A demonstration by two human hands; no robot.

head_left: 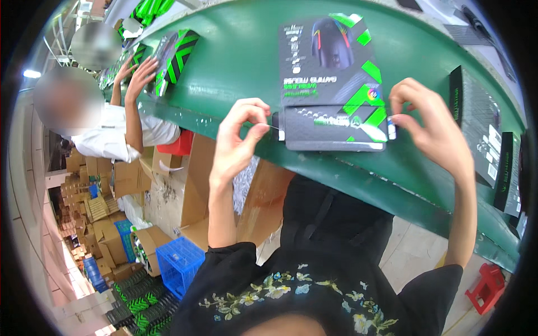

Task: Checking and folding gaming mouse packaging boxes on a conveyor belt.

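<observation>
In the head view, a flat black-and-green retail box (335, 127) printed with a computer mouse lies on the green conveyor belt (235, 61) squarely between the two hands, its long axis running left to right from one hand to the other, its near edge turned toward the person. The left hand (238, 137) sits just beside the box's left end, thumb and forefinger pinched together on what looks like a thin clear strip or tab drawn out from that end; the strip is too fine to make out fully. The right hand (428, 126) is at the box's right end, fingertips closed on a small white-and-blue sticker (392, 131) touching that corner. Both hands stand about equally near, one at each short end, so the box spans the gap between them. Beyond the hands the belt curves away; further black boxes (482, 120) stand on it to the right of the right hand, and another black-and-green box (176, 59) lies up the belt beyond the left hand, where a co-worker in a white shirt (120, 134) reaches up with raised hands (140, 75). Below the left hand, on the floor, are brown cardboard cartons (196, 185), a blue plastic crate (179, 263) and stacked green-and-black packaging (140, 305); a red stool (486, 287) stands below the right arm.
</observation>
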